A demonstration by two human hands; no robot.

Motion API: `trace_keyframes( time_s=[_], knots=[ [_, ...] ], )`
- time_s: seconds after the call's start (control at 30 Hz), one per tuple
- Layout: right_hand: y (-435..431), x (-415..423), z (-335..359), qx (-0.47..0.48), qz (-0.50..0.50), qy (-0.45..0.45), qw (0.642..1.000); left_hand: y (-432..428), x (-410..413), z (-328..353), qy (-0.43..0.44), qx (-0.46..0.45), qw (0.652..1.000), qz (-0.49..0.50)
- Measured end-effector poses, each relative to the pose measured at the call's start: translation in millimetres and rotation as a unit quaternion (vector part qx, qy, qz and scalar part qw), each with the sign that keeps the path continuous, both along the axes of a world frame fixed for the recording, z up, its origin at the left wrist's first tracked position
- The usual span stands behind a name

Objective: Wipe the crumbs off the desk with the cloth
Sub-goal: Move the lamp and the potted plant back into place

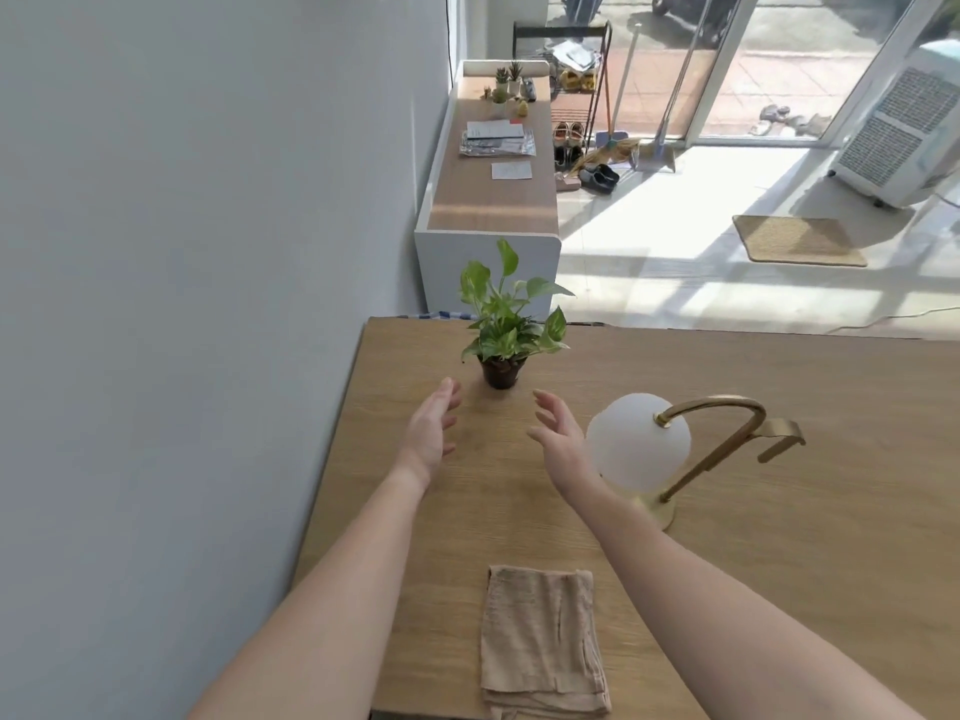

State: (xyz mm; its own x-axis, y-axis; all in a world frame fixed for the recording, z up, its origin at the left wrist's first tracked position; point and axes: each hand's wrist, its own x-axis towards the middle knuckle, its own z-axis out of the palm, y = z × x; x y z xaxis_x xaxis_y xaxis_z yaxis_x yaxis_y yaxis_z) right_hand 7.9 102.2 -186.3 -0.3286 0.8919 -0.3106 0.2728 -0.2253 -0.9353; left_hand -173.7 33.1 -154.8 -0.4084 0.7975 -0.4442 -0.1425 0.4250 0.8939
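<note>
A folded beige cloth lies flat on the wooden desk near its front edge, between my two forearms. Both arms stretch forward over the desk. My left hand and my right hand hover with fingers spread, palms facing each other, just in front of a small potted plant in a dark pot. Neither hand touches the pot or the cloth. No crumbs can be made out on the desk surface.
A brass desk lamp with a white globe shade stands right beside my right wrist. A grey wall runs along the desk's left edge. Beyond the desk stand a low sideboard and a sunlit tiled floor with a doormat.
</note>
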Motion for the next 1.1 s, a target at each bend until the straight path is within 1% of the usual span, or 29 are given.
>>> trace_keyframes(
  time_s=[0.27,0.57,0.87,1.0,1.1],
  knots=[
    [47,-33,-28,0.013,-0.049,0.031,0.998,52,-27,-31,-0.049,-0.013,0.999,-0.013],
    [80,-52,-57,0.002,-0.108,0.077,0.991,90,-42,-54,-0.091,-0.009,0.996,-0.011],
    [85,-57,-56,-0.025,-0.113,0.141,0.983,100,-34,-58,-0.144,0.002,0.99,-0.004],
    [87,-52,-57,-0.031,-0.108,0.153,0.982,98,-33,-57,-0.151,0.012,0.988,0.001],
    [84,-46,-51,-0.017,-0.086,0.141,0.986,91,-31,-52,-0.15,0.027,0.988,0.004]
  ],
)
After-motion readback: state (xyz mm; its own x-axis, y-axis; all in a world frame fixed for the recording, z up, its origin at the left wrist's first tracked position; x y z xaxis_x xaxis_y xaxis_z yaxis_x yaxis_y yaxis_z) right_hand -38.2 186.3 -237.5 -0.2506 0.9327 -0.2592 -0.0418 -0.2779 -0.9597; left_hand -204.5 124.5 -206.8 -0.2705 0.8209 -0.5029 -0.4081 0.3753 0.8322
